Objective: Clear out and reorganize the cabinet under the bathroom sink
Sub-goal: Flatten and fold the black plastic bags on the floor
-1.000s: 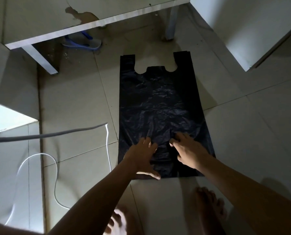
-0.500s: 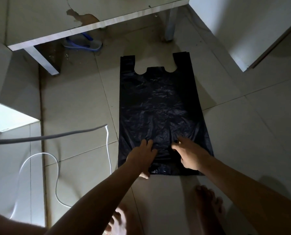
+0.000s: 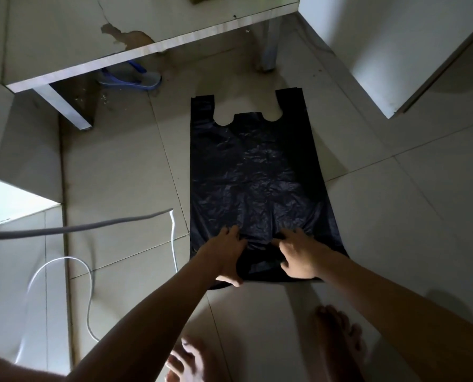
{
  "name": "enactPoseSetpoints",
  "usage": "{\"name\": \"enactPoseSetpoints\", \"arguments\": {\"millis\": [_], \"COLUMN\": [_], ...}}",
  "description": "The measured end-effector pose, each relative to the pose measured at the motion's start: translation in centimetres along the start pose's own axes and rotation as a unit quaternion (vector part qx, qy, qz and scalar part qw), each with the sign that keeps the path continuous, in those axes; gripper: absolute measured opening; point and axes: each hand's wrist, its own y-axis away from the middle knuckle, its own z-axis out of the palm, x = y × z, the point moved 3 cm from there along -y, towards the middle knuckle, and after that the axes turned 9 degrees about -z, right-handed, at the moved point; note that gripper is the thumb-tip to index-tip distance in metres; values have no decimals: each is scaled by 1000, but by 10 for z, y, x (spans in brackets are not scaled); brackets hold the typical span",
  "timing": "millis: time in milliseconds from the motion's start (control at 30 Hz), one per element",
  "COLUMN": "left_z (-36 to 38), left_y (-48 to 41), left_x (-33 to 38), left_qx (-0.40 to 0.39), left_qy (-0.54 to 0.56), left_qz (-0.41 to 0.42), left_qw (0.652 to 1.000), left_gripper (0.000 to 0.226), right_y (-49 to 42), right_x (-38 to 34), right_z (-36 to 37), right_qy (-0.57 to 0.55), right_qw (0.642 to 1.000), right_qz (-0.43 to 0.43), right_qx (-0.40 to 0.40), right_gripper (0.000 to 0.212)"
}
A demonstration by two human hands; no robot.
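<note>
Black plastic bag flat on tiled floor.
Left hand and right hand grasp its near edge, fingers curled.

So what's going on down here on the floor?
A person is bent over a crumpled black plastic carrier bag spread flat on the pale tiled floor. The left hand and right hand grip its near end, which looks folded over. A blue flip-flop lies under the white table.

left hand and right hand hold near end of black bag on floor.
</note>
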Motion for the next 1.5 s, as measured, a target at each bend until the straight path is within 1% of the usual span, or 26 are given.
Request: {"name": "enactPoseSetpoints", "arguments": {"millis": [100, 167, 233, 300, 333, 367, 400, 467, 533, 600, 667, 700, 733, 767, 833, 933, 1033, 1133, 1167, 1233, 1267, 1333, 1367, 1433, 1467, 1500], "left_z": [0, 4, 6, 3, 2, 1, 0, 0, -1, 0, 4, 6, 7, 6, 3, 0, -1, 2, 0, -10, -19, -42, -54, -66, -66, -65], "left_y": [-2, -1, -2, -5, -6, -7, -7, -7, -6, -5, -7, -9, -11, -13, -14, -15, -15, -15, -15, -14, -15, -18, -19, -24, -25, -24], "left_x": [1, 5, 9, 9, 8, 5, 2, -3, -4, -3, 0, 1, 3, 3, 2, -1, 0, 1, 0, -4, -7, -14, -19, -25, -26, -25], "left_qx": [-10, -4, 1, 5, 2, -1, -3, -4, -3, -13, -26, -28, -28, -26, -23, -19, -16, -40, -41, -17, -1, 38, 56, 62, 49, 32], "left_qy": [4, -9, -30, -44, -40, -30, -19, -1, 16, 12, -25, -38, -39, -32, -7, 21, 26, -11, -25, -32, -27, -12, 2, 40, 48, 47], "left_qz": [-6, -13, -22, -17, -11, -7, -3, 6, 9, 6, -1, -5, -10, -16, -21, -21, -31, -26, -29, -47, -61, -84, -93, -100, -97, -92], "left_qw": [1000, 1000, 999, 999, 999, 1000, 1000, 1000, 1000, 1000, 999, 999, 999, 999, 999, 999, 999, 999, 998, 998, 998, 996, 994, 992, 993, 994], "left_gripper": [101, 109, 104, 85, 77, 70, 65, 59, 60, 79, 101, 102, 96, 86, 65, 49, 53, 73, 72, 52, 42, 36, 37, 44, 54, 69], "right_y": [0, -1, 0, 2, 4, 6, 7, 8, 6, 4, 2, 1, 2, 3, 6, 6, 1, 0, 0, 1, 2, 3, 4, 4, 4, 4], "right_x": [10, 13, 12, 11, 8, 6, 3, -3, -5, -1, 6, 9, 11, 12, 13, 12, 15, 24, 28, 34, 35, 37, 38, 40, 41, 40], "right_z": [-5, -2, 2, 4, 4, 6, 7, 8, 4, 2, -2, -4, -6, -10, -13, -11, -9, -18, -23, -32, -39, -54, -60, -66, -66, -64], "right_qy": [-22, -23, -27, -23, -2, 22, 40, 58, 62, 43, 15, 3, 2, 7, 6, -12, -1, -23, -25, -26, -19, 2, 9, 27, 47, 67], "right_qw": [1000, 1000, 1000, 1000, 1000, 999, 999, 998, 998, 999, 1000, 1000, 1000, 999, 999, 999, 1000, 1000, 1000, 1000, 1000, 998, 997, 995, 994, 991], "right_qz": [-5, -1, -2, -3, -7, -8, -7, 3, 8, 4, -13, -19, -24, -27, -31, -31, -6, 7, 3, -3, 0, 0, 0, 6, 11, 18], "right_qx": [8, 3, -7, -12, -19, -28, -32, -30, -17, -9, 8, 17, 18, 17, 12, 9, -14, -16, -14, 4, 23, 70, 82, 91, 100, 119], "right_gripper": [36, 38, 52, 77, 91, 101, 105, 98, 83, 69, 45, 28, 16, 14, 18, 25, 12, 12, 15, 25, 27, 22, 23, 38, 42, 41]}}
